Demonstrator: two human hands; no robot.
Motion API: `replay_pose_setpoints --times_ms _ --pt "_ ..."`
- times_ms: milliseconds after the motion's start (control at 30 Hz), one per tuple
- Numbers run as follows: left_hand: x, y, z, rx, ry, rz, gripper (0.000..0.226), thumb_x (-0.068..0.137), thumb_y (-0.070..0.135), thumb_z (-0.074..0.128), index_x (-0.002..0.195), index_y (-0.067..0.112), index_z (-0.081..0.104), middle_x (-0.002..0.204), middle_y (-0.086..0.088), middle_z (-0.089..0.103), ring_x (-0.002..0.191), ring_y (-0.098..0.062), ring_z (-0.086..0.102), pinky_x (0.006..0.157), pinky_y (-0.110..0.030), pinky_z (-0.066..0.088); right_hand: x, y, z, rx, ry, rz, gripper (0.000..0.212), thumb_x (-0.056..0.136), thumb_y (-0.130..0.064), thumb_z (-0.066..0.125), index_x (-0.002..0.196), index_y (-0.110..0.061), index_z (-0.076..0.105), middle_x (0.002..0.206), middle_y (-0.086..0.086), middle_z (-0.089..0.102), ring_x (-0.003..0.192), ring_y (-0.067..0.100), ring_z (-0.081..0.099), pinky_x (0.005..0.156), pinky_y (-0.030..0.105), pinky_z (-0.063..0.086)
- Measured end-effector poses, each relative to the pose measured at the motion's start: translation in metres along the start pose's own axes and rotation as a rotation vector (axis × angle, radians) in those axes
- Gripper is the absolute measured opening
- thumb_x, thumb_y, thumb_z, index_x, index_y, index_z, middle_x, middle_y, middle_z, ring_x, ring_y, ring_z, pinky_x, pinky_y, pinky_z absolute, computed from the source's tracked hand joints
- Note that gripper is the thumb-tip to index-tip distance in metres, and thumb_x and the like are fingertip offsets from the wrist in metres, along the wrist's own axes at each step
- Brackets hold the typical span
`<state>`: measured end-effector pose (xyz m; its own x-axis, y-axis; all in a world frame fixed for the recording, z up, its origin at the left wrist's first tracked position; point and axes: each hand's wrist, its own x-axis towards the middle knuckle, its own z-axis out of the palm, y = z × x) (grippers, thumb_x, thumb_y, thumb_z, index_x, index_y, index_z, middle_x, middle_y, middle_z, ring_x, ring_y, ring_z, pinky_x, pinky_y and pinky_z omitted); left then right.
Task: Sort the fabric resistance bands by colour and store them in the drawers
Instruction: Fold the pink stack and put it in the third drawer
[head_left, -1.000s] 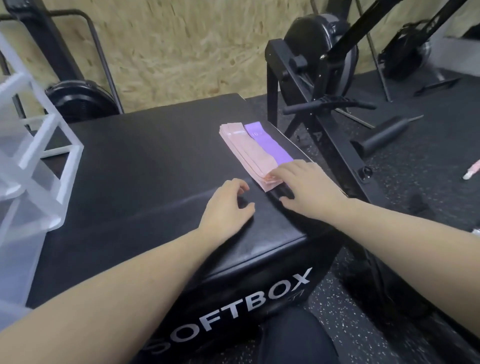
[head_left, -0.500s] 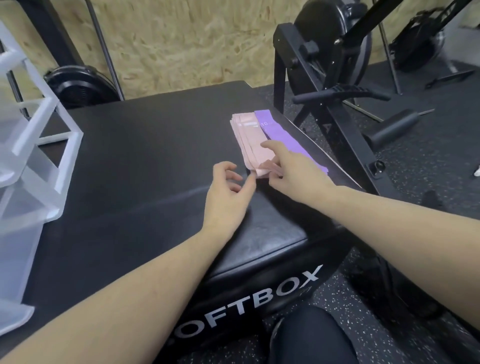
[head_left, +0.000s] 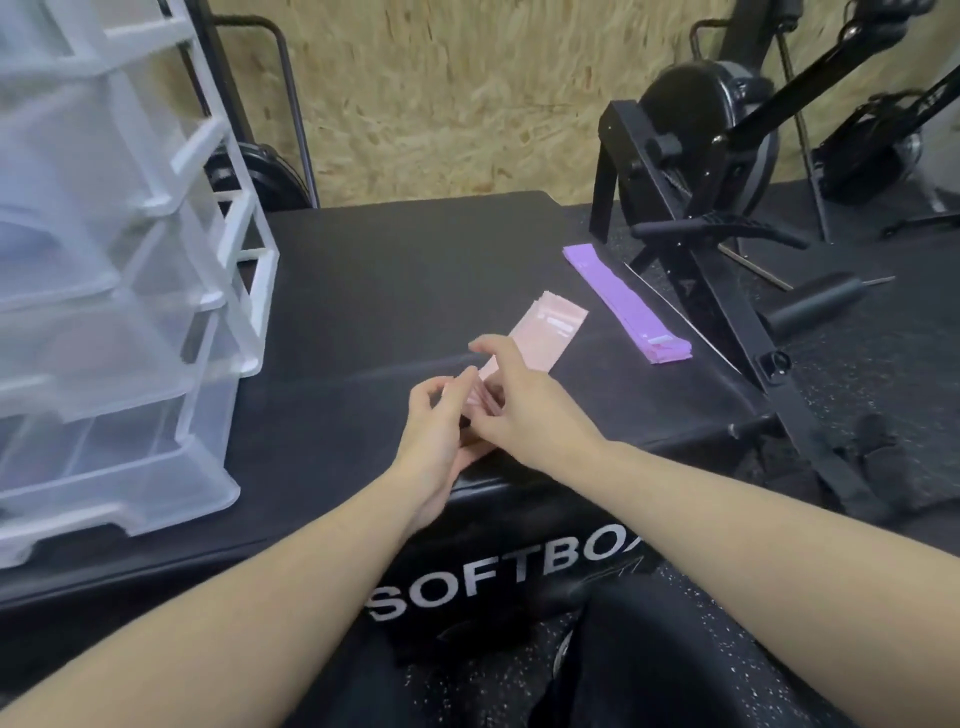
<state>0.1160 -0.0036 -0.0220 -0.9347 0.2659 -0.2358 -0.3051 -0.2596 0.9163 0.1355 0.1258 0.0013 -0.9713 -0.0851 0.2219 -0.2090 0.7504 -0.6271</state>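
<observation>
Both hands work the near end of the flat stack of pale pink fabric resistance bands (head_left: 540, 338) lying mid-top on the black padded SOFTBOX plyo box (head_left: 363, 291): left hand (head_left: 441, 431) has fingers curled, pinching the stack's near end from the left, and right hand (head_left: 519, 400) has fingers closed on the same end from the right, index finger raised. Long purple fabric resistance bands (head_left: 623, 304) lie flat, apart from the pink ones, near the box's right edge beside the black exercise machine frame (head_left: 691, 218). Translucent white plastic drawer unit (head_left: 119, 291) stands on the box's left side, well apart from both piles; drawer contents too blurred to tell.
</observation>
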Motion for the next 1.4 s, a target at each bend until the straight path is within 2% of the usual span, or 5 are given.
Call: replay_pose_setpoints --times_ms 333,567,867,1067,1400 --pt "-0.028 0.034 -0.066 0.185 0.111 -0.029 0.018 0.096 0.014 0.039 0.104 0.004 0.052 0.095 -0.018 0.06 0.064 -0.022 0.072 0.068 -0.038 0.059 0.0 -0.034 0.023 0.091 -0.31 -0.015 0.065 0.089 -0.022 0.064 0.143 -0.043 0.033 0.115 -0.01 0.068 0.086 -0.004 0.06 0.087 0.022 0.048" --pt "-0.014 0.04 -0.077 0.487 0.05 0.068 0.051 0.08 0.039 0.082 0.12 0.024 0.053 0.113 0.001 0.063 0.095 -0.015 0.07 0.074 -0.027 0.061 0.025 -0.017 0.023 -0.003 -0.383 -0.046 0.047 0.085 -0.022 0.073 0.122 -0.032 0.045 0.11 -0.016 0.065 0.097 -0.002 0.059 0.085 0.024 0.048" --pt "0.004 0.033 -0.101 0.938 0.205 0.443 0.044 0.091 0.003 0.047 0.111 0.042 0.051 0.109 0.026 0.058 0.096 0.012 0.052 0.072 0.002 0.035 0.067 0.05 -0.018 -0.34 -0.083 0.038 0.05 0.082 -0.038 0.062 0.131 -0.03 0.052 0.138 -0.012 0.052 0.136 0.019 0.037 0.109 0.045 0.03" --pt "0.012 0.015 -0.113 0.98 0.222 0.607 0.042 0.091 -0.003 0.053 0.116 0.03 0.06 0.108 0.027 0.059 0.096 0.001 0.055 0.083 -0.002 0.035 0.088 0.088 -0.043 -0.461 -0.332 0.199 0.085 0.079 -0.026 0.072 0.152 -0.034 0.029 0.161 -0.011 0.025 0.149 0.019 0.016 0.118 0.051 0.019" --pt "0.012 0.013 -0.111 0.919 0.229 0.697 0.045 0.09 -0.009 0.056 0.105 0.034 0.06 0.103 0.024 0.061 0.092 -0.007 0.059 0.082 -0.006 0.039 0.116 0.093 -0.06 -0.585 -0.481 0.211 0.088 0.051 -0.038 0.066 0.137 -0.039 0.047 0.13 -0.011 0.047 0.115 0.021 0.042 0.095 0.042 0.038"
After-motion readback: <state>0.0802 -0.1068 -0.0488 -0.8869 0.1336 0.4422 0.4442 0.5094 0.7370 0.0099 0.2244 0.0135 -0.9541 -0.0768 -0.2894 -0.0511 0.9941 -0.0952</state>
